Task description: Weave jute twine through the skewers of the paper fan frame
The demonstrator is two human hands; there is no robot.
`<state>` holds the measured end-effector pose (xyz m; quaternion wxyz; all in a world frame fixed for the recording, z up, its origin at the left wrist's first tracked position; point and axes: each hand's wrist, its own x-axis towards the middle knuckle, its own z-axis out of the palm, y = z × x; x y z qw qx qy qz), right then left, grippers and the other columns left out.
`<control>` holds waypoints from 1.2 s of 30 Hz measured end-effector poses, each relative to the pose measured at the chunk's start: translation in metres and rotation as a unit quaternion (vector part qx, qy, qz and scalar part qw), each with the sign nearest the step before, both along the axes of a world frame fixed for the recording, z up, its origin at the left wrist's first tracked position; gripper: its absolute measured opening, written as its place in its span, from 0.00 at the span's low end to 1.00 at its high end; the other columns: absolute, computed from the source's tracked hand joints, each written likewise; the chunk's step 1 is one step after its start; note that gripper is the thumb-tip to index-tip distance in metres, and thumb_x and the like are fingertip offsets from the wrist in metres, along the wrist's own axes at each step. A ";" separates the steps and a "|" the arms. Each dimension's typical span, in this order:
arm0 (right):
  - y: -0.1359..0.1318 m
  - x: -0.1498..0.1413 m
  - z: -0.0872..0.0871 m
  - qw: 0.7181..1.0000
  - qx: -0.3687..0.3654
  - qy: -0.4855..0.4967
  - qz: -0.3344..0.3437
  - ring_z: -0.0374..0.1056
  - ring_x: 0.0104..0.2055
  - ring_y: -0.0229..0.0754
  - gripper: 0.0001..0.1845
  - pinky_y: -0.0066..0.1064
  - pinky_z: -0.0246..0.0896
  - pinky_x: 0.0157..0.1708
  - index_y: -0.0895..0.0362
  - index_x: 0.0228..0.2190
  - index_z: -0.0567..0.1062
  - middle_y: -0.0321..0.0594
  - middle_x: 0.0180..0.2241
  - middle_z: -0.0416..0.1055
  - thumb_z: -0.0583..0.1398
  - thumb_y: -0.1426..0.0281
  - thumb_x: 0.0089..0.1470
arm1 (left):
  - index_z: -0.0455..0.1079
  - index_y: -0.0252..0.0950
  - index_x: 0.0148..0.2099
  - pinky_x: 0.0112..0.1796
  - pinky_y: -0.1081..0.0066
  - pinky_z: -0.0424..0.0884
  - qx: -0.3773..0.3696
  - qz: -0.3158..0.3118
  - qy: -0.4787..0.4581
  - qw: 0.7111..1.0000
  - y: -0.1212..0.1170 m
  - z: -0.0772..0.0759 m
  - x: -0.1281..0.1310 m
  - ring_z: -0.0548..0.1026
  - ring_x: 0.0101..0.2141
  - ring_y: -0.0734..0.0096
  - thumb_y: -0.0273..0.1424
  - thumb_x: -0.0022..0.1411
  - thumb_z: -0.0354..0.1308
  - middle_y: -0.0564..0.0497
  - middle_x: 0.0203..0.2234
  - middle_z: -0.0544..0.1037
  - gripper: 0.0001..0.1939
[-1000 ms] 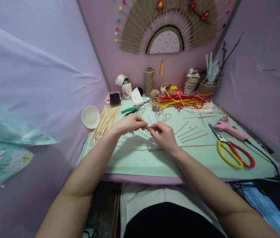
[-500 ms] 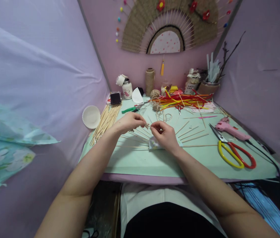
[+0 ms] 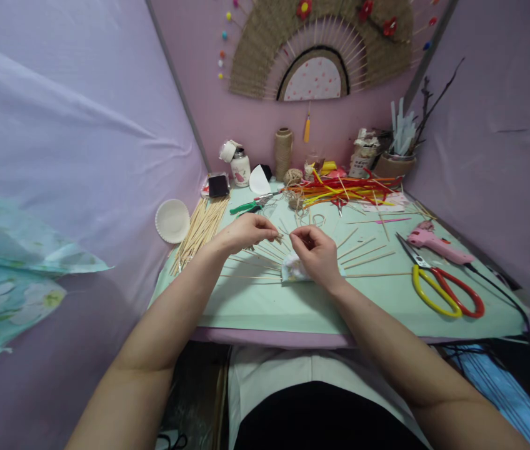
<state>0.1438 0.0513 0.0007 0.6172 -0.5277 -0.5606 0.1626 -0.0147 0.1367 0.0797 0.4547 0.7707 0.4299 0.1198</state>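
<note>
My left hand (image 3: 246, 232) and my right hand (image 3: 315, 251) meet over the middle of a mint-green table (image 3: 293, 306). Both are closed in a pinch. Between their fingertips runs a thin strand of jute twine (image 3: 284, 237), at the tips of a fan of bamboo sticks (image 3: 260, 256) spread flat on the table. Under my right hand lies a small patterned paper piece (image 3: 293, 270) where the sticks come together.
A bundle of loose bamboo sticks (image 3: 199, 228) and a white paper bowl (image 3: 172, 220) lie at the left. Green pliers (image 3: 246, 207), coloured pipe cleaners (image 3: 344, 187) and a twine spool (image 3: 283, 153) sit behind. Yellow-and-red scissors (image 3: 438, 287) and a pink glue gun (image 3: 436, 245) lie right.
My right hand has shifted slightly up and away from me, drawing the twine with it. My left hand stays in place on the sticks.
</note>
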 end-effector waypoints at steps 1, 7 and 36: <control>0.000 0.000 0.000 1.000 -0.001 -0.010 0.005 0.61 0.25 0.36 0.06 0.28 0.57 0.26 0.56 0.28 0.73 0.36 0.25 0.69 0.59 0.67 0.53 | 0.77 0.35 0.35 0.19 0.76 0.55 0.001 0.000 0.003 1.000 -0.001 0.001 0.000 0.61 0.18 0.80 0.37 0.51 0.61 0.53 0.22 0.72 0.12; 0.001 0.000 0.001 0.998 -0.002 -0.064 0.006 0.62 0.25 0.36 0.05 0.29 0.57 0.28 0.56 0.26 0.74 0.36 0.24 0.69 0.59 0.71 0.52 | 0.77 0.36 0.34 0.19 0.75 0.55 0.020 0.002 0.033 0.999 -0.007 0.008 0.003 0.61 0.19 0.79 0.38 0.52 0.58 0.54 0.20 0.70 0.13; 0.005 0.005 -0.004 0.998 -0.027 -0.049 0.015 0.62 0.26 0.37 0.08 0.29 0.59 0.28 0.56 0.32 0.74 0.36 0.25 0.68 0.59 0.64 0.54 | 0.77 0.35 0.34 0.20 0.76 0.56 0.028 0.058 -0.064 0.996 -0.002 0.002 -0.011 0.62 0.20 0.80 0.37 0.51 0.60 0.51 0.25 0.75 0.12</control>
